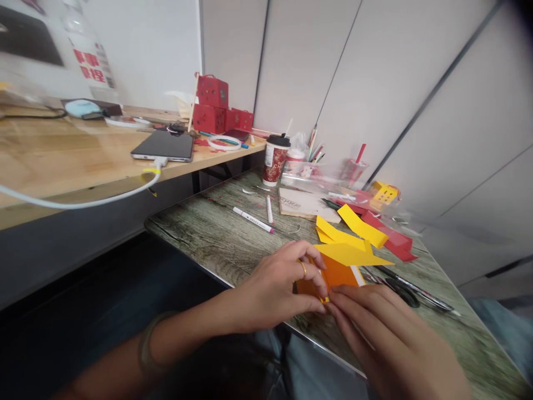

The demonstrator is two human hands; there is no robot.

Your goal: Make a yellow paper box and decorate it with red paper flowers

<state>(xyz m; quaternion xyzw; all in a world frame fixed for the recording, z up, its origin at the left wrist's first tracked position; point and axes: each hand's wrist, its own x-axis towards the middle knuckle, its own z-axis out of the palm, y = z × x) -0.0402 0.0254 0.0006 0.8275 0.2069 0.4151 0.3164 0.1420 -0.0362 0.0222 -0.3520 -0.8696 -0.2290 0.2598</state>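
Near the front edge of the table is a folded piece of yellow paper (352, 254), partly opened like a small box. Its inner faces look orange in shadow, and a white strip shows at one edge. My left hand (277, 280), with a ring on one finger, is closed on the paper's near left corner, thumb below and fingers above. The fingertips of my right hand (391, 328) press together at the same near edge, almost touching the left fingertips. The fingers partly hide the pinched corner.
Yellow paper strips (362, 225) and red paper (395, 236) lie beyond. Scissors (402, 291) and a pen (420, 288) are to the right. Farther off are markers (253, 220), a wooden board (306, 204) and a lidded cup (275, 161). A charging tablet (164, 145) sits on the higher left table.
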